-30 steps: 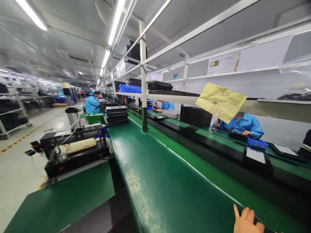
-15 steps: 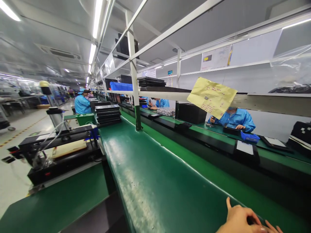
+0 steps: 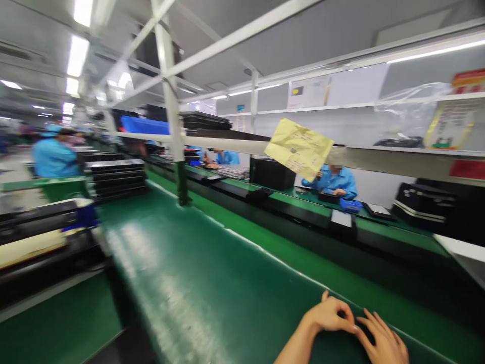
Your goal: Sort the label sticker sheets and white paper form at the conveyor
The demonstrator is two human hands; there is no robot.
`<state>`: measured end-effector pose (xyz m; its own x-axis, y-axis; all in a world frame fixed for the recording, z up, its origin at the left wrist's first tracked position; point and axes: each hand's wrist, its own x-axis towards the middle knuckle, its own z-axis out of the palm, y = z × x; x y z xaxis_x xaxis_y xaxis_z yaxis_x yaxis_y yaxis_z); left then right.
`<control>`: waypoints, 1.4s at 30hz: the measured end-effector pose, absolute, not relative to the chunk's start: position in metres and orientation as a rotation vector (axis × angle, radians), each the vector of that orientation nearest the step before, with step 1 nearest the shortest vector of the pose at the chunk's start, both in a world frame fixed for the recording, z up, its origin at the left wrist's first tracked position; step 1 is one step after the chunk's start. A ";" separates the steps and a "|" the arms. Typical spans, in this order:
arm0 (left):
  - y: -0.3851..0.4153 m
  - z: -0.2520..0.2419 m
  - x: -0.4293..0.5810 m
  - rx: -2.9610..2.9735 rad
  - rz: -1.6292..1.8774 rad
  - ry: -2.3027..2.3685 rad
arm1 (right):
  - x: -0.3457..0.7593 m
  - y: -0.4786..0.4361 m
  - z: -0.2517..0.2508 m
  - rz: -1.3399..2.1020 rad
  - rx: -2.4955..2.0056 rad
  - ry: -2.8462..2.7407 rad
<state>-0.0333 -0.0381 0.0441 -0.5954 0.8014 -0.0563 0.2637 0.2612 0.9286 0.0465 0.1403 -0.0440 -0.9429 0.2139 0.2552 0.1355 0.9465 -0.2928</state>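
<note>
I log 2 hands now on the green belt [image 3: 212, 283], up from 1. Left hand [image 3: 331, 316] curled, right hand [image 3: 382, 341] spread; whether they pinch anything, I cannot tell.

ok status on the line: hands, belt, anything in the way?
Left hand curled, right hand flat, both empty, resting side by side on the glossy green conveyor belt. Belt surface ahead bare. Stacked black trays sit far up the line.

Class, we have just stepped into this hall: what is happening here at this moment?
A person's left hand and right hand rest together at the far edge of a green conveyor belt; whether they hold anything cannot be told. Across the belt, a worker in blue sits at a bench behind a hanging yellow sheet. Black trays are stacked further up.
</note>
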 end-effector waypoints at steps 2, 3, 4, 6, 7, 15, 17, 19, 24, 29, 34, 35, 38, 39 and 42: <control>-0.039 0.049 -0.036 0.973 1.303 2.002 | 0.051 0.127 -0.018 0.501 -0.288 -2.927; -0.039 0.051 -0.037 0.975 1.296 1.994 | 0.052 0.121 -0.007 0.518 -0.326 -2.917; -0.039 0.053 -0.038 0.971 1.288 1.995 | 0.052 0.116 0.001 0.531 -0.363 -2.904; -0.038 0.057 -0.041 0.977 1.265 1.989 | 0.052 0.110 0.012 0.569 -0.413 -2.880; -0.037 0.058 -0.042 0.983 1.257 1.991 | 0.052 0.108 0.014 0.595 -0.427 -2.870; -0.029 0.060 -0.052 1.081 1.198 2.028 | 0.055 0.106 0.028 0.760 -0.473 -2.715; -0.027 0.060 -0.051 1.110 1.133 2.069 | 0.054 0.108 0.029 0.789 -0.468 -2.697; -0.026 0.061 -0.049 1.129 1.094 2.103 | 0.054 0.109 0.029 0.807 -0.464 -2.689; -0.027 0.063 -0.046 1.138 1.103 2.120 | 0.055 0.109 0.028 0.820 -0.447 -2.696; -0.027 0.062 -0.046 1.097 1.163 2.122 | 0.056 0.108 0.030 0.822 -0.452 -2.705; -0.026 0.061 -0.044 1.061 1.212 2.124 | 0.056 0.107 0.029 0.820 -0.465 -2.719; -0.027 0.061 -0.044 1.061 1.211 2.121 | 0.056 0.107 0.029 0.817 -0.463 -2.719; -0.028 0.062 -0.044 1.080 1.191 2.106 | 0.056 0.106 0.028 0.809 -0.457 -2.716; -0.028 0.062 -0.044 1.087 1.180 2.103 | 0.056 0.106 0.028 0.807 -0.454 -2.717; -0.029 0.062 -0.044 1.102 1.152 2.099 | 0.056 0.106 0.027 0.800 -0.452 -2.720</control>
<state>-0.0441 -0.0290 0.0621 -0.5474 0.8357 -0.0435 0.4124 0.3146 0.8550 0.0560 0.1060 0.0271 -0.9148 0.3675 0.1674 0.2184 0.7988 -0.5605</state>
